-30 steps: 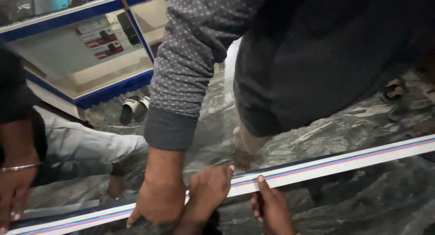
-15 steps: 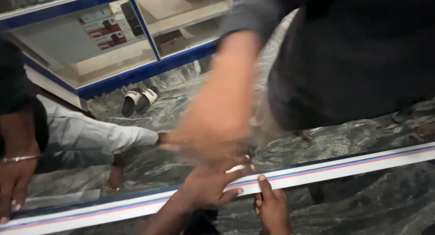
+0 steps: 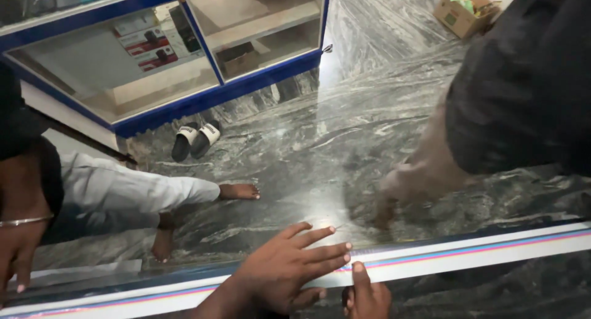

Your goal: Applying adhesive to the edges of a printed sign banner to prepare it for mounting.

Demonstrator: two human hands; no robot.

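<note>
A large glass sheet (image 3: 320, 165) lies flat in front of me, and the marble floor shows through it. Along its near edge runs a white strip (image 3: 492, 251) with thin coloured lines. My left hand (image 3: 289, 267) rests flat on that edge, fingers spread and pointing right. My right hand (image 3: 367, 294) is just beside it, thumb on the strip and fingers curled under, partly cut off by the frame. A co-worker in dark clothes leans in from the right, with a blurred hand (image 3: 412, 187) on the glass.
Another person's hand with a bangle (image 3: 18, 245) is at the left edge. Someone in light trousers (image 3: 123, 193) sits on the floor, barefoot. A blue-framed glass display counter (image 3: 184, 54), a pair of sandals (image 3: 196, 140) and a cardboard box (image 3: 462, 11) lie beyond.
The co-worker's arm, which reached down over my hands, has swung away to the right. My hands have stayed on the strip, and my left fingers have spread out.
</note>
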